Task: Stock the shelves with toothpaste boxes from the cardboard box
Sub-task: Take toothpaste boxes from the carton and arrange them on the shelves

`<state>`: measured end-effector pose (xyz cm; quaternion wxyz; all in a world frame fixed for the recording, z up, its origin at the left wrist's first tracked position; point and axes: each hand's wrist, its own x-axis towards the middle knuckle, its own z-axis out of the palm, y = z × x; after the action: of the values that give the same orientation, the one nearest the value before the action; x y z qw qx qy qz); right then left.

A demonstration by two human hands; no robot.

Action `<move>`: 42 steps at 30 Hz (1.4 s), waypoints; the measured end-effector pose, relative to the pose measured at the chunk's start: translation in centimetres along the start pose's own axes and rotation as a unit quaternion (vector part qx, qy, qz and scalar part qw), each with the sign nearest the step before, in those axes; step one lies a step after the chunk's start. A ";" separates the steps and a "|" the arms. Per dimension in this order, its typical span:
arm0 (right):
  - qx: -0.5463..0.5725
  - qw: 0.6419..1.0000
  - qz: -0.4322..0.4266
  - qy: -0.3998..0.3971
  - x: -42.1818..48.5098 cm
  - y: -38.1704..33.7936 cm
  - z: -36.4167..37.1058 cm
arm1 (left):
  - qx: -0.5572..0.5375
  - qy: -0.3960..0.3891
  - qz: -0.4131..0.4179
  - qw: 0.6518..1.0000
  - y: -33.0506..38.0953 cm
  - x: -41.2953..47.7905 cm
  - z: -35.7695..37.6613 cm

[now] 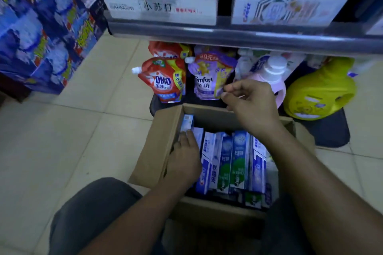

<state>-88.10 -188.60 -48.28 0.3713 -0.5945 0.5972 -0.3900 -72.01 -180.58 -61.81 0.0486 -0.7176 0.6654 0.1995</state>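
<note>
An open cardboard box [157, 141] sits on the tiled floor between my knees, holding several blue, white and green toothpaste boxes [232, 161] lying side by side. My left hand [184, 159] reaches into the box's left side, fingers closed around a pale blue toothpaste box [187, 123] that stands against the left wall. My right hand [250, 103] hovers above the box's far rim, fingers loosely curled and apart, holding nothing. The grey shelf [228, 35] runs across the frame above the box.
On the shelf lie a red-and-white carton [161, 0] and a white Crest carton [288, 2]. Below it stand red OMO pouches [165, 78], a purple Comfort pouch [211, 76], a pink bottle [271, 76] and a yellow jug [321, 91]. Blue detergent packs [41, 27] are stacked left.
</note>
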 end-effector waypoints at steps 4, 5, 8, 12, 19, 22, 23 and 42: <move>0.007 1.000 0.016 -0.006 0.5 -0.1 -0.8 | 0.134 -0.017 0.001 0.991 0.9 0.8 1.2; 0.013 1.000 0.018 -0.010 0.4 -0.1 -1.1 | 0.162 -0.009 0.004 0.987 1.2 0.9 1.5; 0.030 0.999 0.023 -0.028 0.1 -0.1 -1.7 | 0.113 0.042 -0.040 0.992 1.3 1.1 2.1; 0.048 0.997 0.048 -0.030 0.2 0.2 -2.6 | 0.052 0.077 -0.044 0.995 1.3 0.8 2.8; 0.021 0.996 0.078 -0.048 1.1 1.4 -3.7 | -0.325 0.031 -0.033 0.945 0.2 2.1 -1.6; -0.003 0.991 0.105 -0.078 1.6 1.9 -4.3 | -0.512 -0.012 0.015 0.859 0.5 1.7 -4.3; -0.023 0.989 0.113 -0.092 1.7 2.1 -4.5 | -0.542 -0.007 0.037 0.839 0.6 1.5 -5.2; 0.194 0.963 0.156 0.100 2.0 1.5 -7.5 | -0.140 -0.212 0.102 0.962 6.1 -1.1 2.1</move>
<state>-95.55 -190.47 -46.41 0.4744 -0.3689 0.6291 -0.4932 -78.43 -179.54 -62.22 0.0674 -0.5865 0.6753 0.4421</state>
